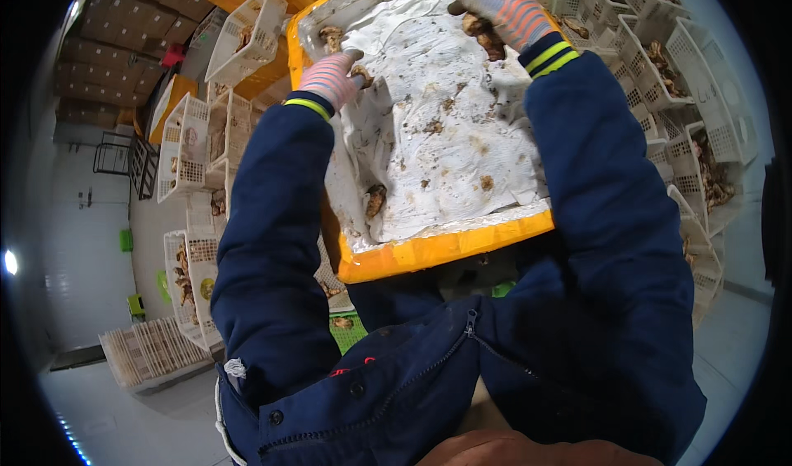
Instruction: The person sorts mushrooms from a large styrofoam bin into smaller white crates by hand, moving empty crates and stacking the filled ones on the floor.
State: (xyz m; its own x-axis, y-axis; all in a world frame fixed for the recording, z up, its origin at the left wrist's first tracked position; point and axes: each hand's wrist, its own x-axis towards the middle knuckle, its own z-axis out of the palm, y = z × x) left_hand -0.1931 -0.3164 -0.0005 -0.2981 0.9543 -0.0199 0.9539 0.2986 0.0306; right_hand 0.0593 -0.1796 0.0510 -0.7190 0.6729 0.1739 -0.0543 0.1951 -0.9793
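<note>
Before me is a foam box (427, 249) with yellow tape on its rim, lined with soiled white cloth (458, 138). My left hand (331, 77), in a striped knit glove, is at the box's left side, its fingers around a brown mushroom-like piece (361, 76). Another such piece (332, 37) lies just beyond it in the corner. My right hand (504, 8), gloved too, reaches over the far right side with its fingers spread; a dark brown piece (486, 36) is under its palm, and whether it is held is unclear. One more piece (375, 200) lies at the near left.
White plastic baskets (247, 36) with brown pieces stand at the left, and more baskets (656, 63) at the right. A green basket (348, 331) is below the box. Cardboard cartons (105, 63) are piled at the far left, and thin white baskets (151, 348) stand nested on the floor.
</note>
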